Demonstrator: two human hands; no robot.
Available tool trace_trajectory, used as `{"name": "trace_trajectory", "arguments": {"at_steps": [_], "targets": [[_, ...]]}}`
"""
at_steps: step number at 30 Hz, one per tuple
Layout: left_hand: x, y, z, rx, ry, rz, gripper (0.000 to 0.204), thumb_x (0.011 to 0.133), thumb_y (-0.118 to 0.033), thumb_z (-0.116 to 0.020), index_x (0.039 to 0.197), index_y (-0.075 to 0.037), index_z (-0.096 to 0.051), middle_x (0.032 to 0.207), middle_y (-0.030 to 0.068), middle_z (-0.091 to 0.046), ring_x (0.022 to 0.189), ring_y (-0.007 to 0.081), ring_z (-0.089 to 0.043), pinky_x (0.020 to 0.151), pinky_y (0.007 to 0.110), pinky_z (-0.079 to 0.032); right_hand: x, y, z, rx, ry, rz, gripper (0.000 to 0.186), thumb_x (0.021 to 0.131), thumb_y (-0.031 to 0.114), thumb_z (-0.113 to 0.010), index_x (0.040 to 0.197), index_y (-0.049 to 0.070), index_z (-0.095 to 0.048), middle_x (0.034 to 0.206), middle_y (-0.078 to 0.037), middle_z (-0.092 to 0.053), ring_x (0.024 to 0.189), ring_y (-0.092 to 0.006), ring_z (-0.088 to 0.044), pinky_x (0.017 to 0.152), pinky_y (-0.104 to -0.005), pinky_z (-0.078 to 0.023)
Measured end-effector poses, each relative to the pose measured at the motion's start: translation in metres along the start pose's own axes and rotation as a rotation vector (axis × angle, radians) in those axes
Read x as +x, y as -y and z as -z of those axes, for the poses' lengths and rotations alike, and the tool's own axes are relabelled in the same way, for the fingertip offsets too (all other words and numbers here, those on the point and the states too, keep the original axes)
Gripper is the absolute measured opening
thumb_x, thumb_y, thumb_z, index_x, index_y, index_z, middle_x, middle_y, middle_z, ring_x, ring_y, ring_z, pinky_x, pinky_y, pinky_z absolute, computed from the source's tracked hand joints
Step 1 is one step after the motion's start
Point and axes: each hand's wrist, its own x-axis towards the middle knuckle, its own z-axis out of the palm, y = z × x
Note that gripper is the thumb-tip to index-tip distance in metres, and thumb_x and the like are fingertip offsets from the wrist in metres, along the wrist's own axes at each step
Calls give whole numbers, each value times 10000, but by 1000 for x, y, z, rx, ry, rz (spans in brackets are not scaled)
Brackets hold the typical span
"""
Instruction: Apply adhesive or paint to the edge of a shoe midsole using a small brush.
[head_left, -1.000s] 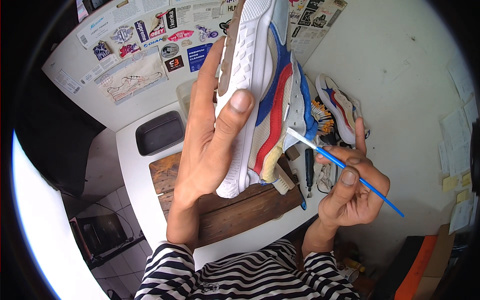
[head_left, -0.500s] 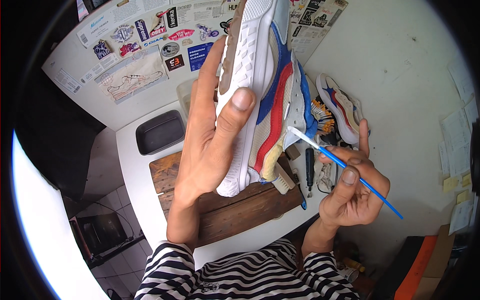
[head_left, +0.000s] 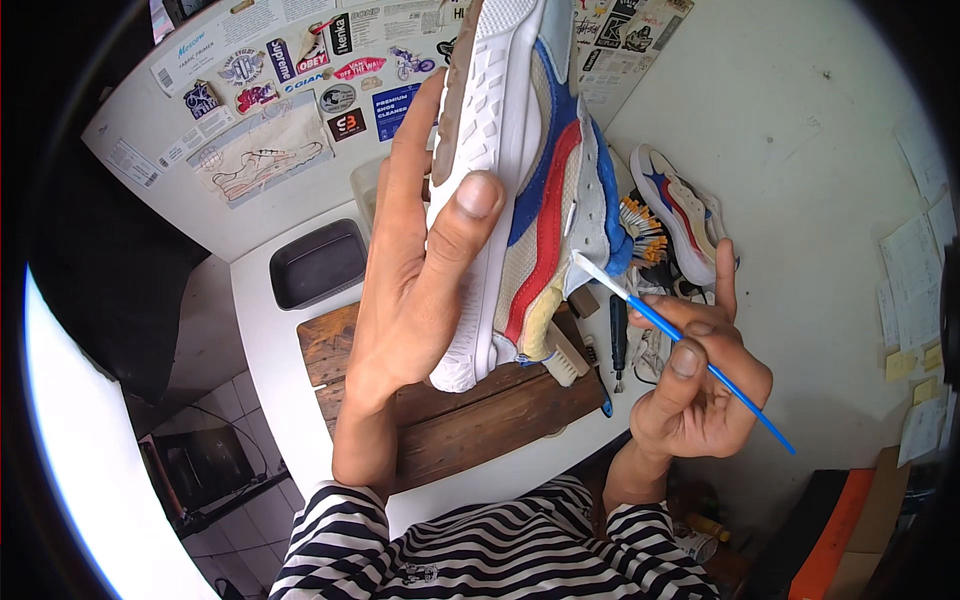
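Observation:
My left hand point(head_left: 410, 270) grips a sneaker point(head_left: 548, 235) by its thick white sole, thumb along the sidewall and fingers behind. The sneaker is tilted on its side, its toe end out past the top edge of the picture. Its upper has red, blue, cream and pale grey panels. My right hand point(head_left: 700, 385) pinches a thin blue paintbrush point(head_left: 655, 318), little finger stretched out. The brush's white tip rests against the pale grey panel near the lace holes. Most of the left fingers are hidden by the shoe.
A second sneaker point(head_left: 675, 215) stands at the right, beside a bundle of brush-like sticks point(head_left: 643, 235). Below the held shoe lie a dark wooden board point(head_left: 480, 430), a scrub brush point(head_left: 565, 362) and a black pen-like tool point(head_left: 618, 345). A black tray point(head_left: 318, 265) sits at left.
My right hand and the paintbrush have shifted slightly left and down, the brush now a little steeper. The held sneaker has moved a touch to the left.

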Motion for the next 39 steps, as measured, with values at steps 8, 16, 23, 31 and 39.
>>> {"name": "trace_trajectory", "arguments": {"at_steps": [8,16,23,31,39], "targets": [[1,0,0,-9,10,-24,842,964,-578,-474,1541,-7,-253,1497,311,-344,1415,408,-318,1162,490,-237,-1,3,0,-31,-5,14,118,1018,106,-487,1013,-3,-440,743,-202,-660,663,-244,-687,1028,-756,-322],[0,0,-1,-2,-1,-7,829,966,-581,-468,1542,-21,-264,1492,309,-348,1403,405,-336,1154,493,-251,-2,4,2,-70,-1,27,117,1019,107,-487,1022,-3,-447,734,-198,-656,652,-239,-686,1021,-755,-341],[0,2,-1,23,-10,-26,832,965,-589,-464,1540,-21,-269,1475,307,-366,1396,405,-344,1148,494,-260,0,5,4,-130,19,45,121,1018,108,-492,1018,-6,-454,740,-197,-658,652,-246,-689,1019,-758,-342],[0,1,-1,17,0,-16,845,964,-599,-460,1538,-11,-267,1473,310,-357,1387,400,-354,1139,491,-275,-2,7,4,-136,7,47,118,1016,98,-492,1049,-4,-443,747,-202,-659,672,-254,-689,1020,-764,-333],[1,3,0,48,-15,-33,831,963,-590,-469,1540,-24,-273,1460,306,-366,1380,391,-357,1139,489,-269,0,11,0,-144,66,30,116,1013,89,-496,1057,-2,-441,773,-199,-665,684,-249,-691,1027,-763,-323]]}}
